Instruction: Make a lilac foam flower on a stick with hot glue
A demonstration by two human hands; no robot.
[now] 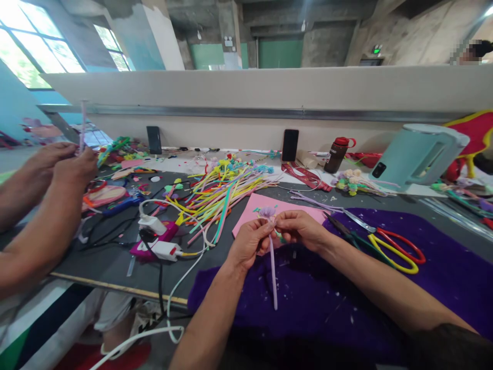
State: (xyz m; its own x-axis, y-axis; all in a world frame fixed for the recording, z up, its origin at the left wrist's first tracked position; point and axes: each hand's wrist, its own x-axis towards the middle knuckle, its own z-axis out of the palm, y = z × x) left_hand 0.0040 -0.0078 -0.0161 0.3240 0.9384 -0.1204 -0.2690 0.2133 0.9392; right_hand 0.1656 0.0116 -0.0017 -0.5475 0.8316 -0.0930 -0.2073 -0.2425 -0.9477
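Note:
A lilac pipe-cleaner flower (267, 211) stands upright between my hands, its long stem (273, 277) hanging down over the purple cloth (308, 288). My left hand (252, 239) pinches the stem just below the flower head. From the right, my right hand (296, 226) has its thumb and finger pressed together at the same spot; whatever small bit it grips there is hidden. Beneath the hands lies a pink sheet (250, 208). Scissors with red and yellow handles (400, 252) and a dark-bladed pair (342, 228) rest on the cloth near my right forearm.
Colourful pipe cleaners (219, 195) are heaped behind and left. A power strip (157, 244) with cables sits at left. Along the back stand a phone (290, 145), a brown bottle (336, 155) and a mint kettle (416, 156). A co-worker's hands (73, 164) hold another stem at far left.

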